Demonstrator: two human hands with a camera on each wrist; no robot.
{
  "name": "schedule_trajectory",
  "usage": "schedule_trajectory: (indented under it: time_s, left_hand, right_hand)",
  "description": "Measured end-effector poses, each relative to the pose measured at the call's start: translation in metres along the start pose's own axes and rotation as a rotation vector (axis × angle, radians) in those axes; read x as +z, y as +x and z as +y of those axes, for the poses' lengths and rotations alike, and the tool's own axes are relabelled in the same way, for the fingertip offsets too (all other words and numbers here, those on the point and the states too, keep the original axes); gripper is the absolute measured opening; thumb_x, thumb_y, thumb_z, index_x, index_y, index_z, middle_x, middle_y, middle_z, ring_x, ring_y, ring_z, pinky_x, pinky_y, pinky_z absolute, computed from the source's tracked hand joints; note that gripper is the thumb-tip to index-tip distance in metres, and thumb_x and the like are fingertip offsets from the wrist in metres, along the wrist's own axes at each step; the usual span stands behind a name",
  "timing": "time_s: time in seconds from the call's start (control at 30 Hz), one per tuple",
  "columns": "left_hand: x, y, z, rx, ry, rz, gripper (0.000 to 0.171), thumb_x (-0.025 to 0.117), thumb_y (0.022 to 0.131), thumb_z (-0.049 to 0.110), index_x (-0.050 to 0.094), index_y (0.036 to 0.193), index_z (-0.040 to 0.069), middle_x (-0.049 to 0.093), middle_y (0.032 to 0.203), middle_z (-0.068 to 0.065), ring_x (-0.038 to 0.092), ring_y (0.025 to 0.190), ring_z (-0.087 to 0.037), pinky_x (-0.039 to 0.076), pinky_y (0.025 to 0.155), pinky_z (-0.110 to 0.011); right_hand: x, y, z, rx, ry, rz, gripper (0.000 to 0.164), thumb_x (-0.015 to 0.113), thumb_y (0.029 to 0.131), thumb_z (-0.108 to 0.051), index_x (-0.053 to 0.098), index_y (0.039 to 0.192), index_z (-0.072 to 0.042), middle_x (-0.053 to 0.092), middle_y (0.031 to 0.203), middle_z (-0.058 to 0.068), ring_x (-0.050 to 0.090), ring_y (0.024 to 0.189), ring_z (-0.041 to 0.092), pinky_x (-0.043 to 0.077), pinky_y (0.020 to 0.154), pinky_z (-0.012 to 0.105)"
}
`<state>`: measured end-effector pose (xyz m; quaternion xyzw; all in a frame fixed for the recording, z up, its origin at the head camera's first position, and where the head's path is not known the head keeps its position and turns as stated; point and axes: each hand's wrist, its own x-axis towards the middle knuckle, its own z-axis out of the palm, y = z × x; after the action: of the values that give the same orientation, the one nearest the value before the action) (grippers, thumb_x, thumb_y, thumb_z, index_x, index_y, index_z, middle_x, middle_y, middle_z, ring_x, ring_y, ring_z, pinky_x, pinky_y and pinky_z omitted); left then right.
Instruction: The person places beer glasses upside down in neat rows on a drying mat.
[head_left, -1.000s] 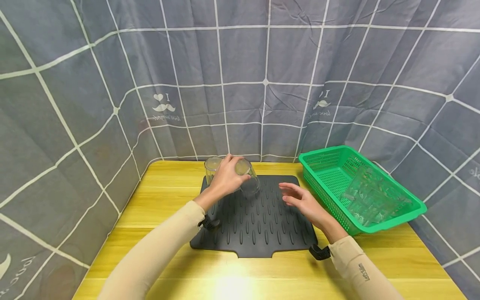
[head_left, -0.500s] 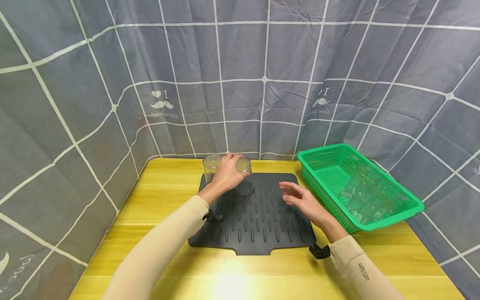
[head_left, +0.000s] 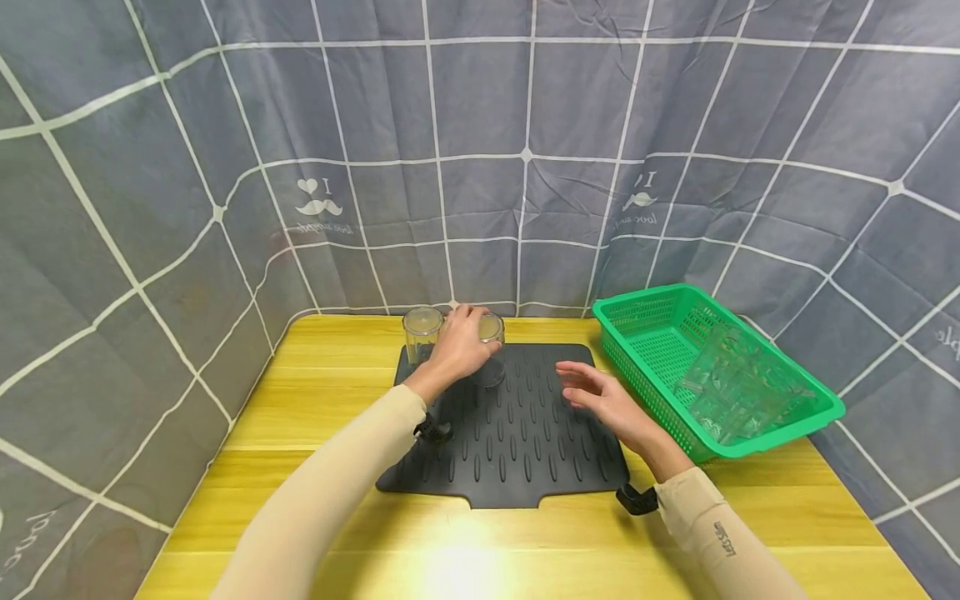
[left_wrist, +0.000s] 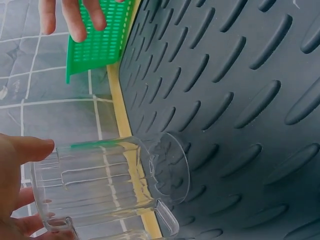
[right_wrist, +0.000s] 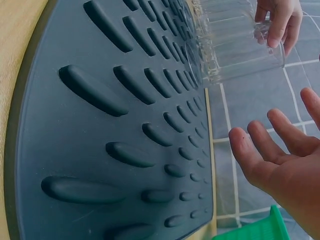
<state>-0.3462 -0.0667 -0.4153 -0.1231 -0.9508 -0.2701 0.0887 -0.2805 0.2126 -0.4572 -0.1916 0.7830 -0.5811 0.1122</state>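
Observation:
A clear glass mug [head_left: 491, 327] is at the back of the black ridged mat [head_left: 517, 450], its lower end at the mat's surface. My left hand [head_left: 459, 342] grips its upper end; in the left wrist view the thumb and fingers go round the mug [left_wrist: 100, 175]. Just left of that hand stands a second clear glass [head_left: 422, 325], partly hidden by the hand. Over the mat's right side, my right hand [head_left: 603, 404] holds nothing, its fingers loosely bent and apart, as the right wrist view of this hand [right_wrist: 285, 160] confirms.
A green perforated basket [head_left: 645, 392] stands to the right of the mat, with several clear glasses [head_left: 742, 383] lying in its right part. The wooden table [head_left: 322, 400] meets a grey checked curtain [head_left: 487, 200] at the back and sides.
The mug in my left hand has gone from tilted to upright, its lower end moving left onto the mat. My right hand stays nearly still. The head view has shifted slightly.

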Motion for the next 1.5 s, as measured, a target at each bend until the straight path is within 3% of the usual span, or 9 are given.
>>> schedule_trajectory:
  time_s: [0.3, 0.6, 0.97, 1.5]
  left_hand:
    - [0.002, 0.003, 0.001, -0.007, 0.009, -0.029, 0.067, 0.072, 0.093, 0.036, 0.046, 0.149, 0.01, 0.042, 0.149, -0.015, 0.042, 0.139, -0.034, 0.043, 0.109, -0.051]
    - [0.009, 0.003, 0.003, 0.0, 0.008, -0.025, 0.07, 0.072, 0.094, 0.038, 0.042, 0.152, 0.011, 0.039, 0.15, -0.013, 0.041, 0.138, -0.032, 0.045, 0.106, -0.051]
    - [0.017, 0.0, 0.005, 0.016, 0.01, -0.004, 0.067, 0.07, 0.095, 0.037, 0.043, 0.152, 0.012, 0.035, 0.155, -0.012, 0.039, 0.141, -0.032, 0.043, 0.108, -0.051]
    - [0.02, -0.006, 0.004, 0.027, 0.025, 0.004, 0.069, 0.069, 0.096, 0.035, 0.04, 0.154, 0.013, 0.029, 0.161, -0.017, 0.029, 0.149, -0.035, 0.037, 0.114, -0.055]
  right_hand:
    - [0.001, 0.0, 0.001, 0.034, 0.03, 0.012, 0.054, 0.065, 0.1, -0.033, 0.048, 0.149, -0.02, 0.046, 0.153, 0.01, 0.041, 0.141, 0.043, 0.042, 0.11, 0.055]
    - [0.001, 0.001, -0.001, 0.003, 0.02, -0.001, 0.054, 0.062, 0.101, -0.03, 0.045, 0.151, -0.016, 0.044, 0.154, 0.015, 0.04, 0.14, 0.047, 0.041, 0.11, 0.058]
    - [0.001, -0.002, -0.003, 0.022, -0.008, 0.012, 0.055, 0.064, 0.1, -0.035, 0.047, 0.15, -0.021, 0.046, 0.153, 0.01, 0.048, 0.138, 0.033, 0.045, 0.108, 0.051]
    - [-0.005, -0.011, -0.007, -0.003, -0.013, 0.011, 0.052, 0.06, 0.103, -0.028, 0.045, 0.151, -0.018, 0.044, 0.155, 0.013, 0.046, 0.139, 0.037, 0.043, 0.11, 0.054]
